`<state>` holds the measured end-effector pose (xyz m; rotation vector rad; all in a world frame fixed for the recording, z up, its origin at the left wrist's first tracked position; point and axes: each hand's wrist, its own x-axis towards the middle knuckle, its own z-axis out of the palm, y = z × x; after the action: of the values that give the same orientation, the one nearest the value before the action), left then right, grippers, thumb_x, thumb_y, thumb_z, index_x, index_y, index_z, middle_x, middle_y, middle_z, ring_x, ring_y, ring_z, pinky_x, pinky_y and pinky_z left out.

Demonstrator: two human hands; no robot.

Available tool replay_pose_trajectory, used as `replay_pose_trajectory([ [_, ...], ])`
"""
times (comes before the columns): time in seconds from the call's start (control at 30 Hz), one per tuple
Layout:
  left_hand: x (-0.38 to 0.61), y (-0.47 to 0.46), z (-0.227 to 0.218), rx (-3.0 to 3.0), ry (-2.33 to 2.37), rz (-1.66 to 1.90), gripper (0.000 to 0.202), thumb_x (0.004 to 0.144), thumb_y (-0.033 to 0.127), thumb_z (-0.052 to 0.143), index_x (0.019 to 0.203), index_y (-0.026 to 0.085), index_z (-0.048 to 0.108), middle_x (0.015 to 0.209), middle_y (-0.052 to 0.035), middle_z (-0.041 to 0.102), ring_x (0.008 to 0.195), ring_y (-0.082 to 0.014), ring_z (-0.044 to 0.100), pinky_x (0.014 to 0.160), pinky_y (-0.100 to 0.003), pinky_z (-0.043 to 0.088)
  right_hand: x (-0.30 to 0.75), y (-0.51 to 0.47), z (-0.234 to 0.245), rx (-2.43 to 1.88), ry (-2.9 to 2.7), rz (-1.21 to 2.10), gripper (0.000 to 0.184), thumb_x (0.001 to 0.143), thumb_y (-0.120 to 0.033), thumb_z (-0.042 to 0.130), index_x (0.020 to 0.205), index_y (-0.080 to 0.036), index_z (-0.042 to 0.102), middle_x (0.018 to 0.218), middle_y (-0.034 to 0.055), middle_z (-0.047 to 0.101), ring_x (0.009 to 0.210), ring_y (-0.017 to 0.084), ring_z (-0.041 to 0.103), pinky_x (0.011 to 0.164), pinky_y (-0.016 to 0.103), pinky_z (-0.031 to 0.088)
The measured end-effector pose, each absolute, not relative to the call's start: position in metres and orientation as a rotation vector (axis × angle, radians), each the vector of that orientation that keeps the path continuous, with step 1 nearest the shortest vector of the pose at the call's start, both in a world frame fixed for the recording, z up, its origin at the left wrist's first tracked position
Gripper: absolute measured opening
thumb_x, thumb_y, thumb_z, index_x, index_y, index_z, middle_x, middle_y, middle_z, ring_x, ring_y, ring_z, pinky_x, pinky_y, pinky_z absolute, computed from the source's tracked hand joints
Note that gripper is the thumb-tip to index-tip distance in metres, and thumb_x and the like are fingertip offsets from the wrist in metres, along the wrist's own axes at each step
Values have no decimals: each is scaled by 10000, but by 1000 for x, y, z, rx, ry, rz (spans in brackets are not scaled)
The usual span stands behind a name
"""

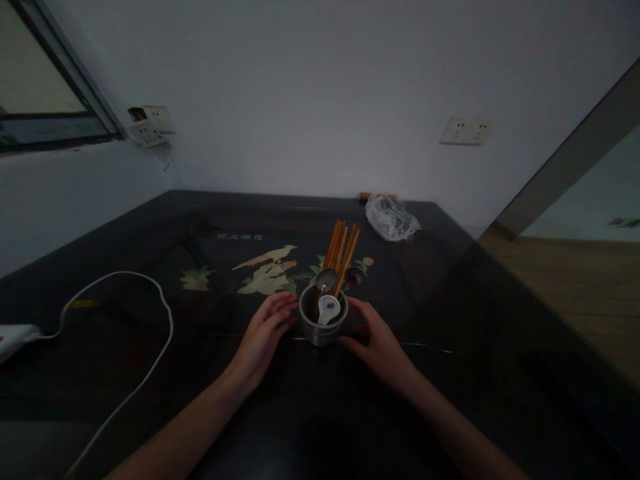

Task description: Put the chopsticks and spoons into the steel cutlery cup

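Note:
A round metal cup [323, 337] stands upright on the dark table in front of me. Several brown chopsticks [343, 250] lean out of it towards the back right. In the cup are also a white ceramic spoon [329, 308] with a blue mark, a metal spoon [327, 280] and another dark, shiny spoon [355, 275]. My left hand [267, 330] is at the cup's left side, its fingers apart and curved towards the wall. On the right side, my right hand [375, 337] has thumb and fingers spread around the edge. Light contact with the cup is hard to tell.
The glossy table [225, 220] bears a bird-and-flower picture. A crumpled clear plastic bag [391, 219] lies at the back right, near the wall. A white cable [170, 320] curves across the left from a white power strip [17, 339]. Wall sockets [466, 131] are behind.

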<state>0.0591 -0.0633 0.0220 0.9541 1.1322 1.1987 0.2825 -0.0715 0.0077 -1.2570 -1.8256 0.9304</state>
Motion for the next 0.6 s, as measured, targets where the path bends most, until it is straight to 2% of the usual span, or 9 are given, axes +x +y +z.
replay_pose_trajectory([
  [0.1,70,-78,17,1037,1089,1160,344,817,218,548,1158,240,503,1312,-83,555,1267,-229,499,1070,-403,410,277,-75,9,-1254,-1840,907,651,739,-130,677,1328,-222,416,1330,107,498,1238,247,457,977,406,441],
  [0.2,76,-85,10,1127,1054,1148,456,800,254,615,1229,281,463,1417,-59,470,1359,-244,385,1109,-401,368,274,-76,7,-1274,-1855,831,674,729,-155,717,1330,-214,418,1335,106,504,1250,250,447,1051,435,371],
  [0.3,77,-88,2,1098,1045,1188,585,747,289,694,1265,279,422,1457,-71,419,1390,-276,325,1124,-421,338,273,-75,4,-1269,-1833,809,703,717,-157,738,1336,-230,412,1322,89,524,1233,243,470,1038,430,385],
  [0.47,79,-89,5,1106,1063,1198,558,766,278,690,1258,267,426,1452,-69,420,1399,-261,305,1145,-419,290,272,-72,1,-1237,-1730,869,702,721,-138,736,1329,-242,400,1294,84,548,1178,229,529,981,418,440],
  [0.6,81,-88,8,1147,1084,1140,590,764,283,689,1281,259,408,1466,-77,406,1404,-259,295,1144,-411,293,271,-73,2,-1225,-1704,875,603,720,-137,744,1244,-218,457,1225,80,597,1105,219,581,933,394,472],
])
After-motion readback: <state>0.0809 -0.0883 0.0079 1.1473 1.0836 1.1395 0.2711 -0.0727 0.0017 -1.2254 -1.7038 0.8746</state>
